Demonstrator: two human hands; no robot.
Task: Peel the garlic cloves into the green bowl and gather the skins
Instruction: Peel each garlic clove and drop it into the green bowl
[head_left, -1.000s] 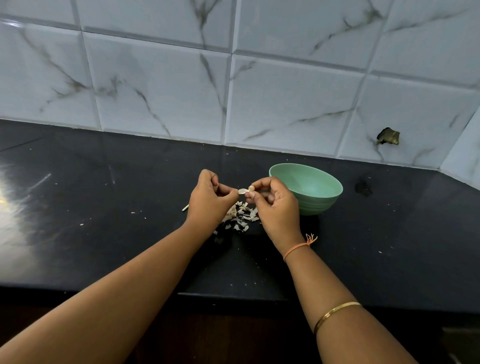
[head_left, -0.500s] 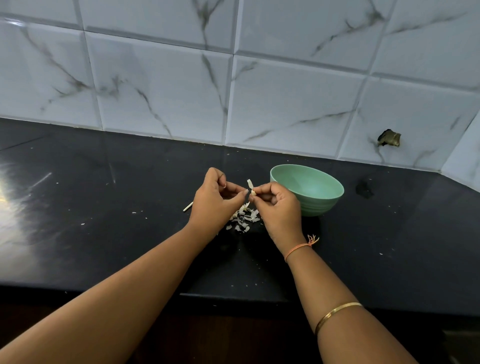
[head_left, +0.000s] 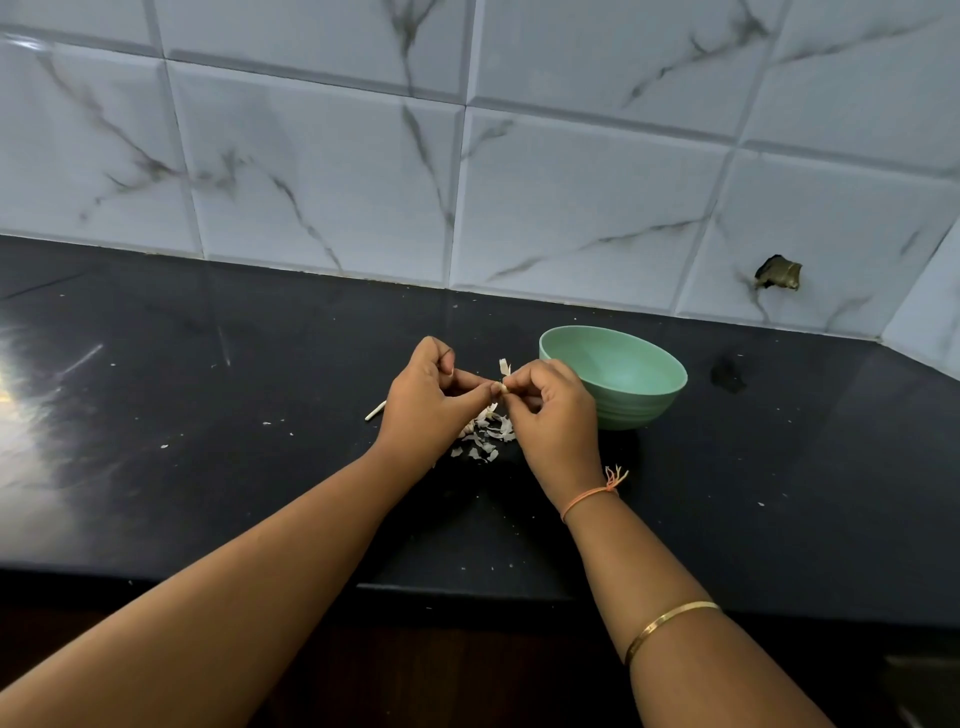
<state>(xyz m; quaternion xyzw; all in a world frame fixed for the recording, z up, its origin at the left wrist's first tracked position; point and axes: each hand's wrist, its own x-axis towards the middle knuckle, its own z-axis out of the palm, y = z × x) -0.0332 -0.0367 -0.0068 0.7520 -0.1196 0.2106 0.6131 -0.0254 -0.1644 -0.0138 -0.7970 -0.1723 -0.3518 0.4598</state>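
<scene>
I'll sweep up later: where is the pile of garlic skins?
Head view, centre: the pile of garlic skins lies on the black counter between the left hand and right hand, left of the green bowl.

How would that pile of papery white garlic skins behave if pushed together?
Probably light and floppy: the pile of thin white garlic skins lies as loose curled scraps on the glossy black counter. Likely to scatter when pushed, since stray flecks already dot that counter.

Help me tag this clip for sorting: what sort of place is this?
Most likely a home kitchen: a dark countertop against a marble-look tiled wall, with a green bowl and garlic skins on it.
</scene>
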